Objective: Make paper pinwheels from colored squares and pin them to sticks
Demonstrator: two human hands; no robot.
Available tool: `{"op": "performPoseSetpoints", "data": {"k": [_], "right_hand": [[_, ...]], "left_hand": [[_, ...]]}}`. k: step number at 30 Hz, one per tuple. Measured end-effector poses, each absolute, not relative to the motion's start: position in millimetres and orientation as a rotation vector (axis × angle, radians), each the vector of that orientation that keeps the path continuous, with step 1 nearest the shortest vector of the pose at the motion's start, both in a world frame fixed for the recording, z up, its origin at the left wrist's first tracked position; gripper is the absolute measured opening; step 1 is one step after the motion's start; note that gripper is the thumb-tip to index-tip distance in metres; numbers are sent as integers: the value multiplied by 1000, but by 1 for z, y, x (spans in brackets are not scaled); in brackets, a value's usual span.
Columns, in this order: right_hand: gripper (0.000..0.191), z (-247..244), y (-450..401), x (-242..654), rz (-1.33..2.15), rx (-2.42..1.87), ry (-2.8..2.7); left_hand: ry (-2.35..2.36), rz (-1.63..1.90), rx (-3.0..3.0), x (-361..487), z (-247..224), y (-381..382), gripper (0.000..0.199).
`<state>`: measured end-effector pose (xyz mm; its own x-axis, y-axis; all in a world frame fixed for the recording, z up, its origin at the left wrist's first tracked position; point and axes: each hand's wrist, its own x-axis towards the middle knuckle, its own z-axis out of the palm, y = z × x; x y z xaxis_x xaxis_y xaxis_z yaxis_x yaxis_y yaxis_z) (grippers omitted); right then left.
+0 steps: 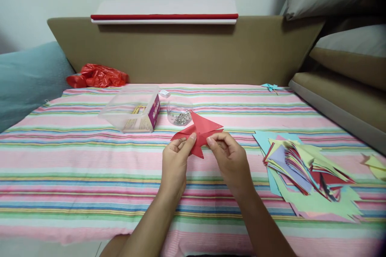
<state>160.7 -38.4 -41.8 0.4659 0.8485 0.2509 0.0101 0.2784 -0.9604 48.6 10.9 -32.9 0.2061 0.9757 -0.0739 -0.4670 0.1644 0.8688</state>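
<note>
A red paper piece (201,127), cut into pointed flaps like a pinwheel, is held up between my two hands. My left hand (178,160) pinches its left side, thumb on top. On the right side, my right hand (230,160) grips a flap between thumb and curled fingers. Small holes show near some of the paper's tips. Just behind the paper stands a clear round container (172,114) with many small silvery pins (183,118) in it. Left of that is a clear plastic box (132,102) with a purple label and thin yellowish sticks (135,121) inside.
A pile of coloured paper (325,204) lies at the right, with dark-handled scissors (325,186) partly visible on it. Farther back are a blue paper pinwheel (271,87), a small white box (164,93) and a crumpled red plastic bag (104,76). A striped cloth (75,164) covers the surface.
</note>
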Motion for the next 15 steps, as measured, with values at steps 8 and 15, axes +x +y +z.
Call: {"op": "performPoseSetpoints", "data": {"k": [8,15], "right_hand": [[20,-44,-35,146,633,-1199,-737],[19,-44,-35,145,601,-1190,-717]], "left_hand": [[798,1180,877,53,-34,4,29],[810,1168,898,56,-32,2,28]]}}
